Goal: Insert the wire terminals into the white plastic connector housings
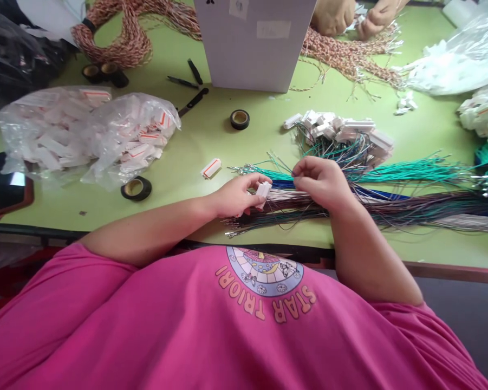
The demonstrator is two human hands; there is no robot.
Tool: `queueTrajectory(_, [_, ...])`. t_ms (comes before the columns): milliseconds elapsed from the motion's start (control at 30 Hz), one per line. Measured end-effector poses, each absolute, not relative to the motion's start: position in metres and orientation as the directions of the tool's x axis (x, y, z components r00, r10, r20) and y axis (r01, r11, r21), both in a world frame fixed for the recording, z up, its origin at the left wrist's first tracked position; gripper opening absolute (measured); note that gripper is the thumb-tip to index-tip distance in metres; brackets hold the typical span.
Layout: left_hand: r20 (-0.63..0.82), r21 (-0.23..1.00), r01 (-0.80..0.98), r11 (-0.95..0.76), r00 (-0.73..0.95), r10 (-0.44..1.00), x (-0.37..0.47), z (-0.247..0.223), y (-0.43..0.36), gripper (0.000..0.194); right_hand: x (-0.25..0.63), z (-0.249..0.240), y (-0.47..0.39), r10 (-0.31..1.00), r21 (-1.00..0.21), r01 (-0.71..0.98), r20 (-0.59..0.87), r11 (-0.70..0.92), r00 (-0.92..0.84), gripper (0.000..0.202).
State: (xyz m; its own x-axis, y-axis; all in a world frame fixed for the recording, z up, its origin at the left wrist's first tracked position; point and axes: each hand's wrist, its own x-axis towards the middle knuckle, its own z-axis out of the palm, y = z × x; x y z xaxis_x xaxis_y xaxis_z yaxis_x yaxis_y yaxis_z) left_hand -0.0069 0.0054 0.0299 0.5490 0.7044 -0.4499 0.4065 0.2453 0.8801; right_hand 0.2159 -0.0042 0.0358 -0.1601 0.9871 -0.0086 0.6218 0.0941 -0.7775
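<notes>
My left hand (pixel 240 196) is closed around a small white plastic connector housing (pixel 263 189), held between thumb and fingers. To its right, my right hand (pixel 324 181) pinches a thin wire (pixel 283 164) at its fingertips; the exact grip is partly hidden. Under and between both hands lie bundles of loose wires: green wires (pixel 418 169), blue wires (pixel 282 184) and dark brown wires (pixel 394 208), with metal terminals at their ends. Just beyond my right hand is a pile of white connectors with wires attached (pixel 345 129). A single connector with an orange stripe (pixel 211 168) lies left of the bundles.
Bags of white connectors (pixel 57 130) stand at left near a phone (pixel 10 181). Tape rolls (pixel 240 119), a knife (pixel 195 101) and a grey box (pixel 254 54) lie farther back. Another person's hands (pixel 336 16) work over twisted wires (pixel 345 54).
</notes>
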Motion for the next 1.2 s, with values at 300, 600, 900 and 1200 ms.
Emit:
queueTrajectory(300, [-0.420, 0.901, 0.174, 0.396, 0.574, 0.703, -0.006, 0.022, 0.009, 0.045, 0.198, 0.031, -0.013, 0.941, -0.711, 0.642, 0.085, 0.287, -0.326, 0.025])
queueTrajectory(600, [-0.397, 0.892, 0.059, 0.448, 0.579, 0.712, -0.005, 0.011, 0.011, 0.047, 0.204, 0.030, -0.011, 0.946, -0.589, 0.758, 0.034, 0.280, -0.324, 0.024])
queueTrajectory(900, [-0.384, 0.916, 0.132, 0.380, 0.565, 0.730, -0.008, 0.006, 0.010, 0.047, 0.200, 0.028, -0.014, 0.942, -0.425, 0.850, 0.023, 0.312, -0.334, 0.028])
queueTrajectory(1200, [-0.381, 0.924, 0.239, 0.297, 0.545, 0.747, -0.007, 0.009, 0.007, 0.042, 0.187, 0.019, -0.013, 0.930, -0.575, 0.772, -0.050, 0.272, -0.365, 0.023])
